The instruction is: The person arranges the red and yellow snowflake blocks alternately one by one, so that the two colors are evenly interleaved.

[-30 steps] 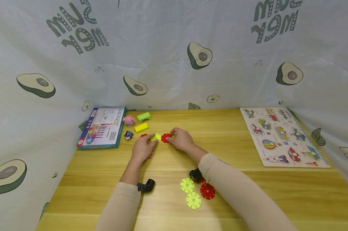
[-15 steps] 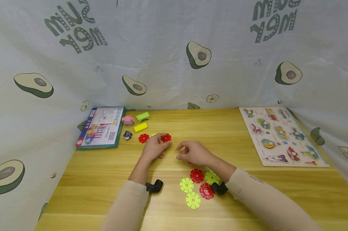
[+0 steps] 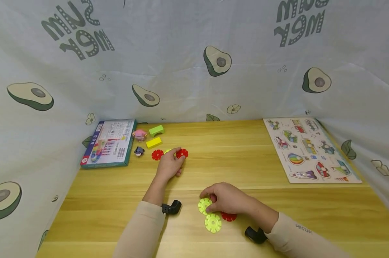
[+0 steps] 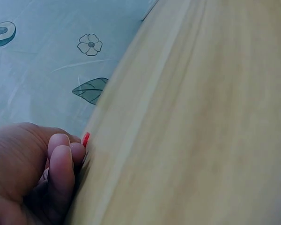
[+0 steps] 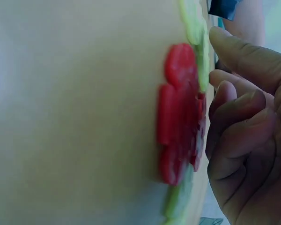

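yellow-green notched disc (image 3: 202, 206) on the bench (image 3: 242, 154), at the right hand (image 3: 228, 199); grip unconfirmed.
judged light, stiff and slightly slick; best taken by opposite notched edges. right thumb and forefinger stand at its rim; whether they pinch cannot be told. second yellow-green disc (image 3: 213, 224) just beside. near red disc (image 3: 228, 217) partly hidden under the right hand. left hand (image 3: 169, 167) mostly covers the far yellow-green disc (image 3: 167, 151); its grasp cannot be determined.
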`<state>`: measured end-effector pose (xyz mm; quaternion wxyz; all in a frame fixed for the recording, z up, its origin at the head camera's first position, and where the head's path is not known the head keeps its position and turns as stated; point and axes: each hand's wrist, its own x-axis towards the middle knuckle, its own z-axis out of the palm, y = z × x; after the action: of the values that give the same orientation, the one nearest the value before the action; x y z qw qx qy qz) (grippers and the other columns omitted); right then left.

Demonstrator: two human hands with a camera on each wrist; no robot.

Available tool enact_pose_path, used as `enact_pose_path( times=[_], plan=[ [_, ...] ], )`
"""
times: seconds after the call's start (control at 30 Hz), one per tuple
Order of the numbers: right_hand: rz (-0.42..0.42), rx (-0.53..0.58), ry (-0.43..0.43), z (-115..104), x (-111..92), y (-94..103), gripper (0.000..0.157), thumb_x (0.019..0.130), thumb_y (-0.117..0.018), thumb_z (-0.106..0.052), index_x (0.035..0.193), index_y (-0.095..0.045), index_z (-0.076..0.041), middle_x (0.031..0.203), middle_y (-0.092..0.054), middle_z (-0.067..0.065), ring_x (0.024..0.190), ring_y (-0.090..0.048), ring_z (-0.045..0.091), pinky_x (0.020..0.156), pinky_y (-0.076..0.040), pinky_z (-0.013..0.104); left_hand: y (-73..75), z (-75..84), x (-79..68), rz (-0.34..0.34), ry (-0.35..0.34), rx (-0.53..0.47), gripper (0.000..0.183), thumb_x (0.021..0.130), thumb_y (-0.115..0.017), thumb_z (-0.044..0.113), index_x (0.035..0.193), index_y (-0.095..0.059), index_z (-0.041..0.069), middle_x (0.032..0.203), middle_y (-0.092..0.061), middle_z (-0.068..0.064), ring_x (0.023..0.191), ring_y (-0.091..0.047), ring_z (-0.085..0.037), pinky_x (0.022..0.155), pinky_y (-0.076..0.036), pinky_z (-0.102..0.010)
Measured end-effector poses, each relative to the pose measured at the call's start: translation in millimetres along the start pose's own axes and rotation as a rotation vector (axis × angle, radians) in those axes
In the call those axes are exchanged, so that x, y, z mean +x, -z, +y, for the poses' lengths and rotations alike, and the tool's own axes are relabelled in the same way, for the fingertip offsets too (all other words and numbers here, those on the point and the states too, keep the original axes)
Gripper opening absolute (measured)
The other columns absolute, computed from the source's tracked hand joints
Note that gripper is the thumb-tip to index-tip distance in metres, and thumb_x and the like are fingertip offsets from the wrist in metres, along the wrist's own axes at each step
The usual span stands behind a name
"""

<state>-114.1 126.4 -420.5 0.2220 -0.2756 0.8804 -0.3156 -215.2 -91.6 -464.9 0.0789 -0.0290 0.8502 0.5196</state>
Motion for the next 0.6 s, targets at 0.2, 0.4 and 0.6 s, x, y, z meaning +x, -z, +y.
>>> enact_pose_path(
  times=[0.2,0.4,0.6],
  plan=[
    [0.021,-0.056,-0.014,0.2,-1.4,-4.9,0.033,0.074,-0.078,-0.026,0.103,-0.065,-0.02,0.062,-0.049,-0.01,0.053,-0.043,0.004,0.047,-0.037,0.02,-0.2,0.2,-1.5,0.004,0.006,-0.04,0.044,0.09,-0.06,0.024,0.133,-0.049,0.016,0.063,-0.058,-0.01,0.04,-0.055,-0.019,0.044,-0.053,-0.033],
    [0.027,-0.046,-0.041,-1.6,-1.6,-6.8,0.028,0.074,-0.078,-0.025,0.098,-0.063,-0.02,0.067,-0.05,-0.006,0.058,-0.043,0.006,0.052,-0.039,0.022,0.0,1.0,-2.2,-0.006,0.001,-0.05,0.042,0.091,-0.059,0.022,0.132,-0.05,0.015,0.063,-0.058,-0.01,0.041,-0.055,-0.018,0.044,-0.053,-0.034],
    [0.039,-0.093,-0.032,-2.5,-1.1,-7.6,0.028,0.074,-0.078,-0.027,0.096,-0.062,-0.019,0.075,-0.049,-0.004,0.066,-0.043,0.009,0.058,-0.039,0.024,0.6,0.7,-1.4,-0.005,0.009,-0.041,0.042,0.091,-0.06,0.023,0.131,-0.051,0.016,0.064,-0.058,-0.01,0.041,-0.055,-0.019,0.044,-0.053,-0.034]
  ],
)
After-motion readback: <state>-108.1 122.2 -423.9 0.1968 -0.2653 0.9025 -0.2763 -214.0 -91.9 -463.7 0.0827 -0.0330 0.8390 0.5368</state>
